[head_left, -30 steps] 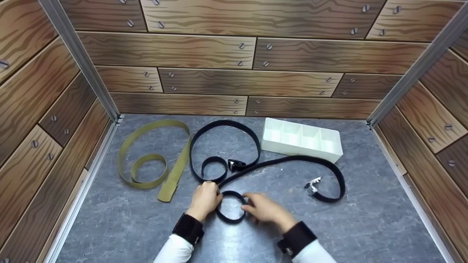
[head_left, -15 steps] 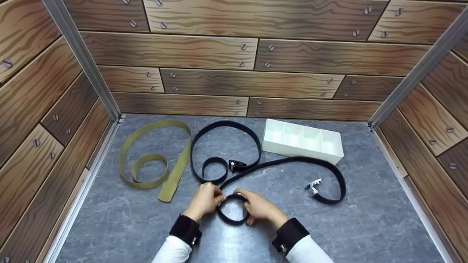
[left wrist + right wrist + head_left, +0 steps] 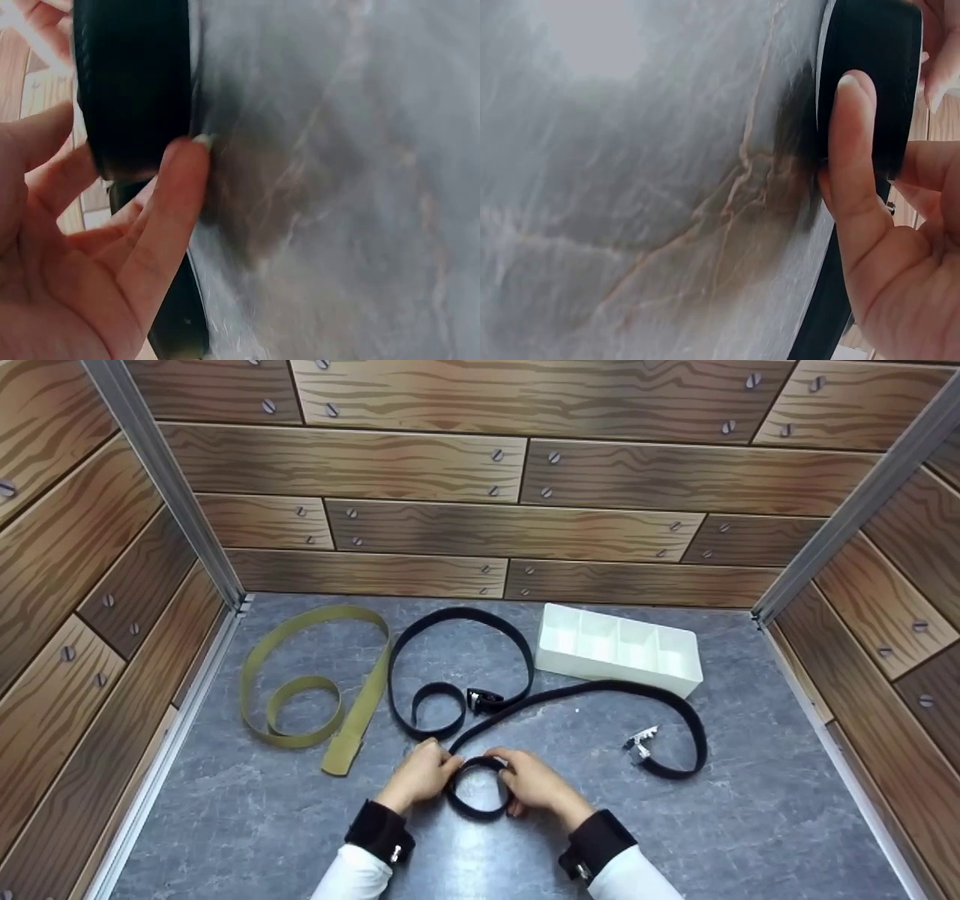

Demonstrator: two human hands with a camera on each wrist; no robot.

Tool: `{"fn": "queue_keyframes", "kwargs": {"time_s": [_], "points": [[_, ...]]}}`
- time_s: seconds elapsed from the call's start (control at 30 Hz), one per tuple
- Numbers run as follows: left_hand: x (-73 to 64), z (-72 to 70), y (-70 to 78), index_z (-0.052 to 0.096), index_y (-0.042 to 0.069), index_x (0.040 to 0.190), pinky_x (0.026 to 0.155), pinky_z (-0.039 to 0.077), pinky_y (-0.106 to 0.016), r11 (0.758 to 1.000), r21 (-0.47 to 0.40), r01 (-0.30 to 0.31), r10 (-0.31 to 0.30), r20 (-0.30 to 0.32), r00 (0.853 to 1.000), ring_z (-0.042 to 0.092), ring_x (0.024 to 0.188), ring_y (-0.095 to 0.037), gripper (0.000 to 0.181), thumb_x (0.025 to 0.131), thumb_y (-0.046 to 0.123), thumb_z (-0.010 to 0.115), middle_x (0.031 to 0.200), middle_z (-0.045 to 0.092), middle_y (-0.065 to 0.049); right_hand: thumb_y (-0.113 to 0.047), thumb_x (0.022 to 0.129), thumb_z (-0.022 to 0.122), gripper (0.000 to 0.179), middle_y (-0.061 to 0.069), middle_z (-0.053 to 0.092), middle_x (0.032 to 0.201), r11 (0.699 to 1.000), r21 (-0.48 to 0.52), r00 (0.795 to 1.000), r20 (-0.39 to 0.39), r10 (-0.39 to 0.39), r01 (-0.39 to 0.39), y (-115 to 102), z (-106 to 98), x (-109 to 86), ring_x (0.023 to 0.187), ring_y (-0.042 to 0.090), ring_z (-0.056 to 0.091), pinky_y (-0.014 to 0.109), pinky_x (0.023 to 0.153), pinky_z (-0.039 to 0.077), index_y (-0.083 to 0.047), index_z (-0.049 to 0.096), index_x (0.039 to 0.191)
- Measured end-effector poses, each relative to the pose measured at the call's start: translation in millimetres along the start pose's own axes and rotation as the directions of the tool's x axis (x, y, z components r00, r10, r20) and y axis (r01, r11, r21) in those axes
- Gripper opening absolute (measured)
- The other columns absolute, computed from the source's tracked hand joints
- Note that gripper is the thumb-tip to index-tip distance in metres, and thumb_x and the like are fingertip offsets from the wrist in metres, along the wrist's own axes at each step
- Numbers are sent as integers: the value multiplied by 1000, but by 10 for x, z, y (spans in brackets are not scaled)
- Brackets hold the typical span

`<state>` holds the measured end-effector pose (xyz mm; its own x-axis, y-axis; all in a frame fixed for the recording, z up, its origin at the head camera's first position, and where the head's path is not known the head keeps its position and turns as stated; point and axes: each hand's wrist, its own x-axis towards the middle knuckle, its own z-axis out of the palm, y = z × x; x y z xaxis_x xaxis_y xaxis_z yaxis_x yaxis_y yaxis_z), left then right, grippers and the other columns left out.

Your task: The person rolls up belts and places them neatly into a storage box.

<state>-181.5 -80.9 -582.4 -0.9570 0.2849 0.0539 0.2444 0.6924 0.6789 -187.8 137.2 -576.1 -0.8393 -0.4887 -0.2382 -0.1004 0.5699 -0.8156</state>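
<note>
A black belt [image 3: 626, 685] lies on its edge, one end rolled into a small coil in front of the person. Its other end curves right to a silver buckle [image 3: 640, 742]. At the coil's left side, the left hand [image 3: 420, 772] grips the band between thumb and fingers. Opposite it, the right hand [image 3: 536, 784] holds the coil's right side. Close up in the left wrist view, a finger lies along the belt's band [image 3: 135, 82]. In the right wrist view, a digit presses flat against the coil [image 3: 877, 45], with other fingers behind it.
Behind the left hand stands a second black belt [image 3: 463, 612], its end coiled and its buckle dark. An olive webbing belt [image 3: 255, 675] is curled at the left. A white divided tray [image 3: 607, 664] sits at the back right. Wood-patterned walls [image 3: 420, 529] enclose the grey surface.
The right hand has moved left and closed in on the coil, its fingers now around the right side. The left thumb has shifted right onto the band. The other belts and tray are unmoved.
</note>
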Motion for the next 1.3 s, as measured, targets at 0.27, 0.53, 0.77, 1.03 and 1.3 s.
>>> {"fn": "queue_keyframes", "kwargs": {"time_s": [0.27, 0.53, 0.77, 1.03, 1.3], "points": [[36, -7, -46, 75, 8, 74, 64, 46, -28, 997, -55, -58, 60, 37, 998, 57, 65, -10, 12, 85, 9, 74, 69, 67, 7, 8, 95, 44, 48, 32, 54, 120, 997, -69, 999, 13, -30, 31, -27, 14, -6, 44, 20, 60, 39, 41, 52, -8, 52, 140], [45, -8, -4, 75, 10, 77, 68, 48, -31, 998, -40, -42, 44, 60, 997, 61, 69, -13, 8, 79, 15, 81, 73, 70, 7, 6, 95, 47, 42, 23, 55, 113, 989, -143, 998, -44, -41, 34, -41, 47, 27, 43, 15, 57, 34, 38, 49, -5, 55, 134], [27, -11, 15, 65, 4, 92, 71, 50, -36, 994, -108, 4, -2, 22, 1000, 64, 74, -21, 30, 71, 10, 86, 80, 68, -6, 5, 89, 57, 22, 16, 65, 106, 956, -266, 979, -125, -164, 126, -27, 53, 58, 81, 25, 66, 43, 74, 54, -1, 63, 110], [41, -83, 44, 63, -3, 107, 72, 53, -36, 985, -154, 78, -70, 58, 996, 68, 78, -24, 49, 65, 3, 87, 86, 71, -13, 10, 85, 57, 35, 17, 66, 115, 927, -303, 962, -90, -258, 220, -34, 56, 78, 111, 35, 60, 51, 96, 44, 2, 66, 118], [52, -128, 78, 70, -2, 111, 87, 51, -40, 985, -161, 55, -37, 117, 993, 67, 96, -27, 51, 61, -5, 81, 97, 73, -12, 8, 86, 55, 42, 14, 66, 117, 927, -305, 968, -58, -245, 217, -55, 91, 99, 110, 32, 60, 49, 95, 45, -4, 65, 125]]}}
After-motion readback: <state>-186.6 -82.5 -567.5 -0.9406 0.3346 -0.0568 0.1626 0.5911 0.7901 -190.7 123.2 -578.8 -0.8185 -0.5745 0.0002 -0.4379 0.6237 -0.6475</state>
